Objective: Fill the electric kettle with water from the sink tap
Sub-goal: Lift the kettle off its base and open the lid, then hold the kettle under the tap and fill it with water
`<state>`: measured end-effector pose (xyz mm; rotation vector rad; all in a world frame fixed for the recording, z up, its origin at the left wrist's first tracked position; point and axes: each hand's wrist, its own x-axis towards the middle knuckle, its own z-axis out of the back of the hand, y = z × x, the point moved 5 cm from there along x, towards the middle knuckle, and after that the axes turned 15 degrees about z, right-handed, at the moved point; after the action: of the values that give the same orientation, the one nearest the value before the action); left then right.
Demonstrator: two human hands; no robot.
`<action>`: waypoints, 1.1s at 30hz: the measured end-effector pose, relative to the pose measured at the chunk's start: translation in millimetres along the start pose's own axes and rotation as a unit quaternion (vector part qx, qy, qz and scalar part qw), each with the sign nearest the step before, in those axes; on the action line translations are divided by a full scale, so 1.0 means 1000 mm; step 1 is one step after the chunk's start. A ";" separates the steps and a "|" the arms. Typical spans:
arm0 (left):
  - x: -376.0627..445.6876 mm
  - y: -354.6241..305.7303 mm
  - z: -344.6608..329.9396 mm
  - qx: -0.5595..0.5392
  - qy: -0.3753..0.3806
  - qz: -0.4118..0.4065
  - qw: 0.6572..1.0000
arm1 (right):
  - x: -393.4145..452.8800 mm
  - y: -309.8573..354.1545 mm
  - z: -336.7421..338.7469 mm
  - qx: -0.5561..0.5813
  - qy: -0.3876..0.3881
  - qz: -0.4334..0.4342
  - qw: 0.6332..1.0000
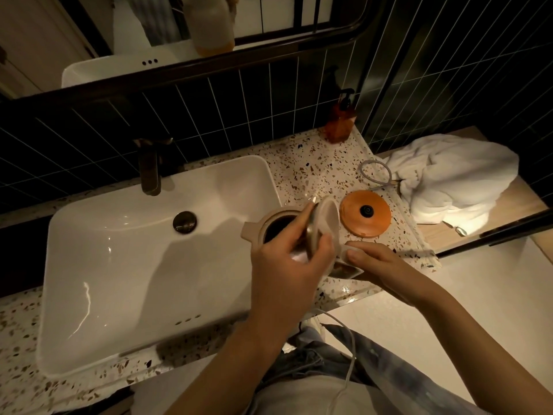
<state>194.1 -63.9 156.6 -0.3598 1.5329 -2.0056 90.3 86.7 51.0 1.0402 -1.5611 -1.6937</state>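
A beige electric kettle (pixel 263 227) is at the right rim of the white sink (pixel 119 265), its dark mouth uncovered and its spout pointing left. My left hand (pixel 287 265) grips the kettle's round lid (pixel 324 223), which stands tilted up on edge over the opening. My right hand (pixel 377 265) is wrapped around the kettle's handle (pixel 347 253). The dark tap (pixel 149 172) stands behind the basin with no water running. The kettle's orange base (pixel 366 213) lies on the counter to the right.
A terrazzo counter (pixel 311 172) surrounds the sink. An amber pump bottle (pixel 341 118) stands at the back right. A coiled cord (pixel 375 172) and a crumpled white towel (pixel 454 178) lie right of the base. A dark drain plug (pixel 185 222) sits in the basin.
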 end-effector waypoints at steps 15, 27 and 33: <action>0.032 0.036 0.020 0.054 0.016 0.046 0.997 | -0.001 -0.002 0.000 0.070 -0.058 0.003 0.996; 0.042 0.102 0.027 -0.124 0.065 0.296 0.945 | 0.005 0.006 -0.001 0.135 -0.080 0.024 0.987; 0.047 0.105 0.038 -0.216 0.051 0.305 0.926 | 0.036 0.009 -0.007 0.149 -0.062 0.018 0.987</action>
<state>206.9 -139.2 62.6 0.0635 1.8640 -1.2184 77.5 51.6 55.0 1.0594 -1.9461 -1.5583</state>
